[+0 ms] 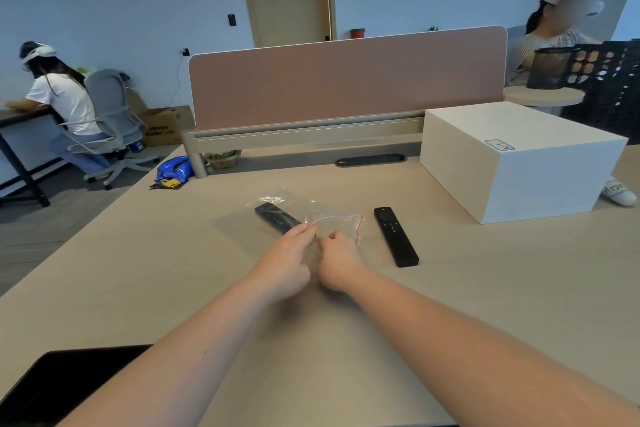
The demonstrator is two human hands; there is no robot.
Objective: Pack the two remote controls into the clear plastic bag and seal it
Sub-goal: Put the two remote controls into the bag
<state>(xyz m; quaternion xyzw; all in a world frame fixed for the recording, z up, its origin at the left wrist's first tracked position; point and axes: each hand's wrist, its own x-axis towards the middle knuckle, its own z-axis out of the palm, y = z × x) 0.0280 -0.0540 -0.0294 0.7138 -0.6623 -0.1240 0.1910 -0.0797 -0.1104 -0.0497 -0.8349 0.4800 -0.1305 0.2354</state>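
A clear plastic bag (334,220) with a red seal strip lies crumpled on the desk in front of me. My left hand (289,255) and my right hand (337,262) both pinch the bag's near edge, close together. One black remote control (275,217) lies under or inside the bag at its left; I cannot tell which. A second black remote control (396,236) lies bare on the desk, just right of the bag, apart from both hands.
A white box (519,159) stands at the right. A pink divider panel (346,80) closes the desk's far side. A blue snack packet (172,172) lies far left. A black flat object (62,381) sits at the near left corner. Two people sit beyond.
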